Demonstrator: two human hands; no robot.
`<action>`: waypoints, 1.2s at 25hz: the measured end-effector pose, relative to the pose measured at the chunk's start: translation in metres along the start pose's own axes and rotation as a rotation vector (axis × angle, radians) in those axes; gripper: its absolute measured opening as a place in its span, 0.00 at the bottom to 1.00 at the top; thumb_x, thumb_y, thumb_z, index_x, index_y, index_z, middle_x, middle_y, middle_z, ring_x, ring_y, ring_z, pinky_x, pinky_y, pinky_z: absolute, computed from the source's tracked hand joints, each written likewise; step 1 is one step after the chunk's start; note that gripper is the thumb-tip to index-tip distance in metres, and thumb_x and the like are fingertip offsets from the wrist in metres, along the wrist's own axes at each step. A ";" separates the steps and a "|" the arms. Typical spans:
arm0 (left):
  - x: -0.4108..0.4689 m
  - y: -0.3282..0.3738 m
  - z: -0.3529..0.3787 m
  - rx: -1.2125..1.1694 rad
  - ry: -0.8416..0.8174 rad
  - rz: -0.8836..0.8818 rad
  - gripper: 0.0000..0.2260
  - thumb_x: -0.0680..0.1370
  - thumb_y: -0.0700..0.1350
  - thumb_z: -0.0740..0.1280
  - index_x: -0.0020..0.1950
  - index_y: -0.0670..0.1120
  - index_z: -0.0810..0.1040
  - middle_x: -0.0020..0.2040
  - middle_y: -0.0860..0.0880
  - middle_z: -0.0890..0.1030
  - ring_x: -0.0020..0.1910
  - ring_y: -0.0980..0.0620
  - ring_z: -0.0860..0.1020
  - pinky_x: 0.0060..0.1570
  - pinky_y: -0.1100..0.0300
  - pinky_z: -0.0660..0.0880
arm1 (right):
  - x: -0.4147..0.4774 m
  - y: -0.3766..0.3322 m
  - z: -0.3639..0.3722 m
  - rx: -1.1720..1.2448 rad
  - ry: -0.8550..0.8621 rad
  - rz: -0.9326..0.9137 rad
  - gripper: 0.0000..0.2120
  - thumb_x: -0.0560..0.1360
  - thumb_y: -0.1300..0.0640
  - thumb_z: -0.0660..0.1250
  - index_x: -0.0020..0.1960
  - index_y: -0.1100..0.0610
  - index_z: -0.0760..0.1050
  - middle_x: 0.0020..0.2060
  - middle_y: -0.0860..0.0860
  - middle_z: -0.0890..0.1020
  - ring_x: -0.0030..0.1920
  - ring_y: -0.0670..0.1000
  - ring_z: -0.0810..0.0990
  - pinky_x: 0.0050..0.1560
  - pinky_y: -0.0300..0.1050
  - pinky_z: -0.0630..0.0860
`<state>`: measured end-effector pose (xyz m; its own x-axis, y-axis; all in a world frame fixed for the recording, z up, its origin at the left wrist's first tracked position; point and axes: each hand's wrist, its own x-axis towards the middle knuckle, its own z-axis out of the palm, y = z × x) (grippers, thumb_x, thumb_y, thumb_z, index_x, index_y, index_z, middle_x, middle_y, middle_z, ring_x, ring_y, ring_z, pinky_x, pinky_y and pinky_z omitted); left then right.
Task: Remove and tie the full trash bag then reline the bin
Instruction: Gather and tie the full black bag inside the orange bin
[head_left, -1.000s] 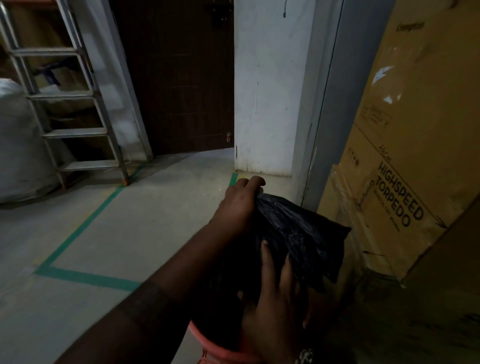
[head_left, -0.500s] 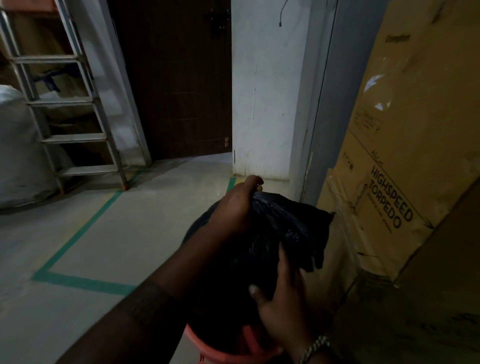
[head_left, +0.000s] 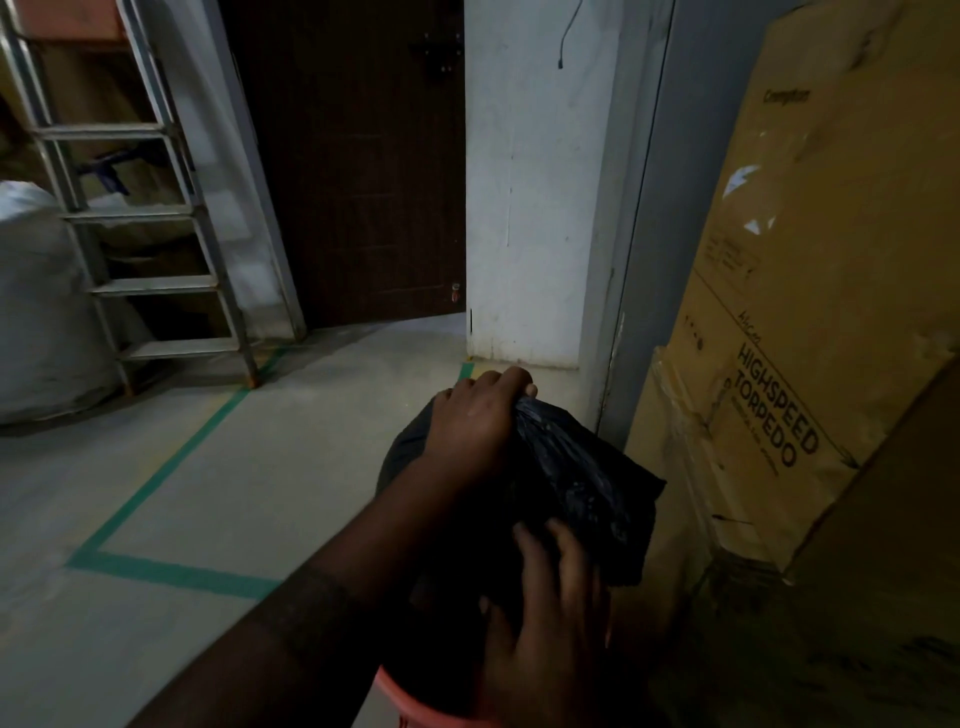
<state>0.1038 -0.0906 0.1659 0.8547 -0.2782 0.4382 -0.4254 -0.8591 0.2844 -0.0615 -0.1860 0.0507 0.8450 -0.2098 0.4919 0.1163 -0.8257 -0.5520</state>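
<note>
A black trash bag (head_left: 582, 483) stands in a red bin whose rim (head_left: 415, 704) shows at the bottom edge. My left hand (head_left: 480, 415) grips the gathered top of the bag at its far side, fingers curled over the plastic. My right hand (head_left: 545, 618) lies on the near side of the bag, fingers curled into the folds. Most of the bin is hidden under my arms and the bag.
Large cardboard boxes (head_left: 810, 322) lean close on the right. A white pillar (head_left: 524, 208) and a dark door (head_left: 353, 166) stand ahead. A metal ladder (head_left: 130, 218) and a white sack (head_left: 36, 312) are at the left. Green tape (head_left: 171, 571) marks the floor.
The loose top of the bag has been drawn tighter under my left hand. My right hand slid up the near side of the bag and its fingers curled into it.
</note>
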 end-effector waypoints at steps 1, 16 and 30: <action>-0.001 0.000 -0.002 -0.023 -0.019 -0.006 0.11 0.78 0.59 0.58 0.58 0.58 0.69 0.53 0.52 0.77 0.51 0.44 0.75 0.52 0.46 0.72 | 0.011 0.001 -0.003 -0.012 -0.089 0.080 0.45 0.67 0.43 0.71 0.80 0.37 0.56 0.78 0.50 0.63 0.77 0.60 0.63 0.71 0.70 0.66; 0.000 -0.011 -0.001 0.218 0.037 0.083 0.10 0.82 0.55 0.57 0.60 0.54 0.71 0.54 0.50 0.79 0.52 0.44 0.75 0.49 0.50 0.72 | 0.090 -0.026 -0.061 0.000 -0.054 -0.331 0.33 0.76 0.49 0.71 0.78 0.47 0.65 0.76 0.53 0.68 0.77 0.56 0.65 0.76 0.59 0.66; 0.005 0.003 -0.004 0.360 0.206 0.058 0.17 0.82 0.58 0.56 0.51 0.48 0.77 0.44 0.45 0.75 0.39 0.44 0.72 0.35 0.55 0.62 | 0.115 -0.023 -0.051 0.038 -0.431 0.203 0.29 0.73 0.42 0.71 0.67 0.48 0.61 0.57 0.52 0.82 0.53 0.57 0.83 0.47 0.51 0.81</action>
<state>0.1057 -0.0931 0.1725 0.7395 -0.2697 0.6167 -0.3085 -0.9501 -0.0456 0.0066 -0.2178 0.1544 0.9912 -0.1218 0.0522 -0.0610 -0.7693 -0.6359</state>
